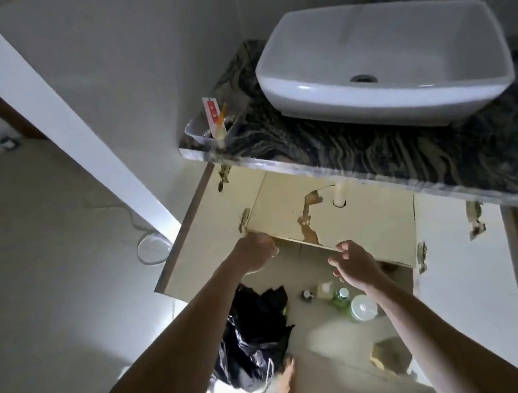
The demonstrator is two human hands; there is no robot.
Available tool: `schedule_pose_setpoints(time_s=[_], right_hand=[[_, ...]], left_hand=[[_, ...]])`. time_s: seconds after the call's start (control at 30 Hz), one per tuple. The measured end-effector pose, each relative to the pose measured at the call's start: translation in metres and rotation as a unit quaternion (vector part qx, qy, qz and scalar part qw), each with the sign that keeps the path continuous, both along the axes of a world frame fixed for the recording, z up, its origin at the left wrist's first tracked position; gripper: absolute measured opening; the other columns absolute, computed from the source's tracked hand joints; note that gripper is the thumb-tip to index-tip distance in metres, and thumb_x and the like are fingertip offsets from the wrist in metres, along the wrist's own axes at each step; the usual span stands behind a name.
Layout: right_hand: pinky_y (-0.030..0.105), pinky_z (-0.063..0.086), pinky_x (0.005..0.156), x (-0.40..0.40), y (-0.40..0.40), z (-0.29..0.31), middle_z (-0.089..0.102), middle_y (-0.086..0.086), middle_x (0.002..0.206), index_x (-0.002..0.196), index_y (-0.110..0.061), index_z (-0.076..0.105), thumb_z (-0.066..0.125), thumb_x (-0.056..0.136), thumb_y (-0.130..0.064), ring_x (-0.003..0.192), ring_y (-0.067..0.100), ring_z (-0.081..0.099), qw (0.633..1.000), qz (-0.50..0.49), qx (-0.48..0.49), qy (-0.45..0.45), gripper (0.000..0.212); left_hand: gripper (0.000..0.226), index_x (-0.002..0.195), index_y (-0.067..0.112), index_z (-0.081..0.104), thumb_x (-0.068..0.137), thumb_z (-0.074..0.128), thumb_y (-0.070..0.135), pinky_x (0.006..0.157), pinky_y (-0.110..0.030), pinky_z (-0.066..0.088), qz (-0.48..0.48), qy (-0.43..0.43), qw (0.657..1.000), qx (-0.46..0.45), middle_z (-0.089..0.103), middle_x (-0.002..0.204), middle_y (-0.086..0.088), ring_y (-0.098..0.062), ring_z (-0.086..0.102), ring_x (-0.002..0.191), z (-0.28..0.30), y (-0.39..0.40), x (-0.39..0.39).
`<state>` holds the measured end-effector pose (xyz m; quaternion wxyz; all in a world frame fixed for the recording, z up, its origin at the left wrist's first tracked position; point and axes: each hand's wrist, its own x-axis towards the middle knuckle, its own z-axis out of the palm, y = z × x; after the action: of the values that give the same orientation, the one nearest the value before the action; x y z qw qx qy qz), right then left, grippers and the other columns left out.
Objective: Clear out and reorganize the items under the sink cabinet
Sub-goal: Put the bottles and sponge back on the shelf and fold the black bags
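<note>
- The stained cabinet shelf point(334, 220) runs as a long pale board across the middle of the frame, its front edge slanting from centre left down to lower right, just under the marble countertop point(376, 157).
- The left hand point(256, 254) sits at the shelf's left front corner with its fingers curled; whether they actually clamp the edge cannot be told.
- The right hand point(352, 263) hovers just below the front edge near its middle, fingers loosely spread and holding nothing, fingertips close to the board.
- Both hands therefore lie along the board's long axis, the left one nearer to it.
- Below the hands, in the lower centre, the floor holds a black plastic bag point(254, 335), a green bottle point(340, 298) and a white lid point(363, 307).
- Judged from this, the next move is a two-handed pull or lift of the shelf.
</note>
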<state>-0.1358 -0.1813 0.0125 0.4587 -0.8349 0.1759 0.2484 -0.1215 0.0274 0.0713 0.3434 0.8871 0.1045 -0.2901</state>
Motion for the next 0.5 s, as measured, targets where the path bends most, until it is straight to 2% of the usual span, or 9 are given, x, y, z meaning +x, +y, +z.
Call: schedule_pose_setpoints(time_s=[0.07,0.13,0.2,0.27,0.33,0.37,0.4,0.43,0.5], right_hand=[[0.027,0.050,0.064,-0.029,-0.014,-0.013,0.064,0.008,0.085,0.118,-0.003,0.053,0.059,0.087,-0.010,0.066,0.020,0.060,0.999,0.014,-0.019,0.039,0.033],[0.015,0.042,0.052,-0.051,-0.025,-0.021,0.059,0.008,0.087,0.115,-0.002,0.054,0.058,0.088,-0.010,0.059,0.012,0.053,0.996,0.036,-0.043,0.069,0.028],[0.019,0.040,0.053,-0.063,-0.034,-0.033,0.060,0.009,0.087,0.114,-0.001,0.056,0.057,0.088,-0.010,0.061,0.015,0.056,0.994,0.039,-0.051,0.085,0.028],[0.024,0.042,0.054,-0.070,-0.038,-0.047,0.065,0.012,0.082,0.114,-0.004,0.058,0.058,0.085,-0.012,0.067,0.022,0.062,0.993,0.031,-0.060,0.101,0.030],[0.023,0.042,0.051,-0.069,-0.037,-0.068,0.067,0.013,0.084,0.113,-0.007,0.059,0.058,0.084,-0.013,0.063,0.020,0.061,0.991,0.022,-0.067,0.111,0.030],[0.022,0.042,0.050,-0.067,-0.036,-0.080,0.067,0.015,0.090,0.111,-0.007,0.059,0.059,0.084,-0.013,0.061,0.019,0.060,0.991,0.020,-0.072,0.109,0.028],[0.023,0.043,0.050,-0.063,-0.033,-0.093,0.067,0.016,0.095,0.108,-0.008,0.060,0.059,0.084,-0.013,0.060,0.019,0.060,0.991,0.022,-0.077,0.105,0.025],[0.025,0.046,0.053,-0.058,-0.028,-0.118,0.068,0.016,0.098,0.104,-0.011,0.060,0.060,0.083,-0.014,0.063,0.021,0.063,0.991,0.026,-0.080,0.103,0.021],[0.035,0.055,0.069,-0.049,-0.017,-0.180,0.070,0.013,0.097,0.100,-0.014,0.058,0.060,0.084,-0.015,0.078,0.027,0.068,0.991,0.050,-0.078,0.100,0.016]], left_hand=[[0.025,0.108,0.008,0.063,0.089,0.057,0.025,0.088,-0.030,0.045,0.010,0.033,0.999,0.027,0.065,0.111,-0.011,-0.027,0.061,0.108,-0.025,-0.001,-0.027],[0.026,0.106,0.009,0.064,0.088,0.057,0.027,0.090,-0.030,0.045,0.001,0.058,0.996,0.061,0.065,0.113,-0.009,-0.027,0.059,0.109,-0.050,0.001,-0.048],[0.025,0.107,0.010,0.063,0.090,0.056,0.027,0.088,-0.029,0.043,-0.012,0.080,0.994,0.076,0.062,0.106,-0.006,-0.025,0.058,0.107,-0.069,0.003,-0.063],[0.015,0.090,0.012,0.058,0.094,0.053,0.025,0.080,-0.025,0.037,-0.030,0.105,0.991,0.080,0.053,0.092,-0.005,-0.024,0.052,0.093,-0.083,0.003,-0.071],[0.022,0.074,0.016,0.049,0.095,0.052,0.024,0.078,-0.024,0.033,-0.034,0.117,0.990,0.072,0.047,0.079,-0.003,-0.020,0.045,0.089,-0.109,0.005,-0.071],[0.020,0.076,0.016,0.051,0.094,0.052,0.024,0.079,-0.026,0.034,-0.030,0.119,0.990,0.064,0.050,0.080,-0.005,-0.021,0.046,0.090,-0.121,0.004,-0.070],[0.014,0.088,0.013,0.058,0.093,0.053,0.025,0.083,-0.027,0.036,-0.026,0.116,0.991,0.052,0.056,0.091,-0.008,-0.024,0.050,0.096,-0.135,0.004,-0.067],[0.021,0.106,0.010,0.061,0.093,0.054,0.025,0.089,-0.028,0.038,-0.020,0.112,0.993,0.039,0.058,0.109,-0.011,-0.025,0.051,0.107,-0.161,0.004,-0.061],[0.034,0.122,0.009,0.056,0.093,0.055,0.027,0.095,-0.027,0.037,-0.013,0.114,0.993,0.030,0.055,0.123,-0.008,-0.026,0.049,0.119,-0.219,0.002,-0.052]])
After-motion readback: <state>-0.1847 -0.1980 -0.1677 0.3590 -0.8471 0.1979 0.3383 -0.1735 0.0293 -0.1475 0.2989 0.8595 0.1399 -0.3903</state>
